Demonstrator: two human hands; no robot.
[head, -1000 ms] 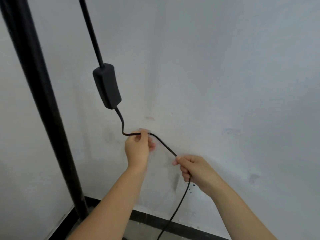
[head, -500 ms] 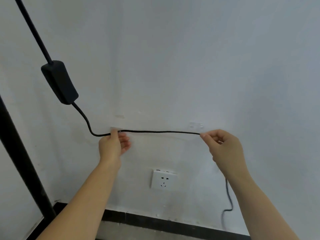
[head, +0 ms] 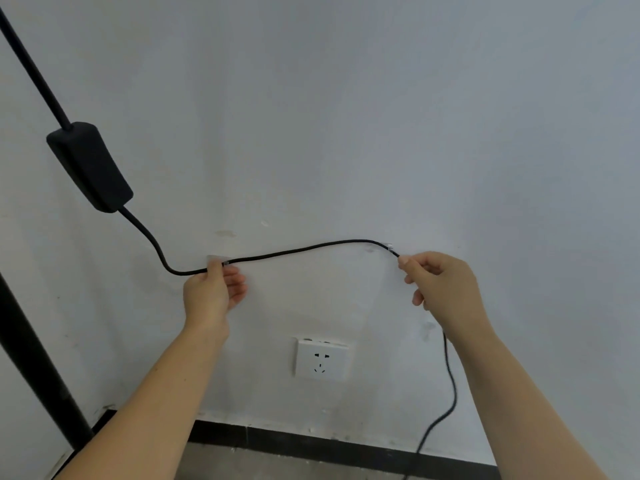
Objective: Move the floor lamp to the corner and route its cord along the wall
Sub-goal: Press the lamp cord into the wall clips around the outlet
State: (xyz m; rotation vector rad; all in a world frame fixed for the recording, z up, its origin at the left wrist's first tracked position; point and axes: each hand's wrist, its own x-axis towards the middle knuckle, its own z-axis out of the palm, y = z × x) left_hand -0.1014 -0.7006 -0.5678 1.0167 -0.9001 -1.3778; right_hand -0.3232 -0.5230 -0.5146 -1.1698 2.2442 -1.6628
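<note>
Cord routing is where this sits: the thin black lamp cord [head: 304, 250] runs from the chunky black inline switch box [head: 90, 167] hanging at the left, dips, then goes nearly level across the pale painted wall [head: 381, 116] between two hands. The left hand [head: 213, 292] has its thumb and fingers closed on the cord right at a small clear stick-on clip [head: 217, 258], and the right hand [head: 440, 284] is pinching it just beside a second little clear clip [head: 388, 245], with the rest of the cord dropping behind the wrist to the floor. The black lamp pole [head: 33, 368] stands in the corner at far left, so the lamp part looks done to me. What I'd worry about: that switch box is dead weight on the left clip, and a hard tug to the right could peel either sticker off the paint. The middle is bowing up a bit, so seating it now probably leaves slack. Room-wise it's fine, bare wall all around, only the white wall socket [head: 321, 359] below and the black skirting strip [head: 311, 441] at the floor.
</note>
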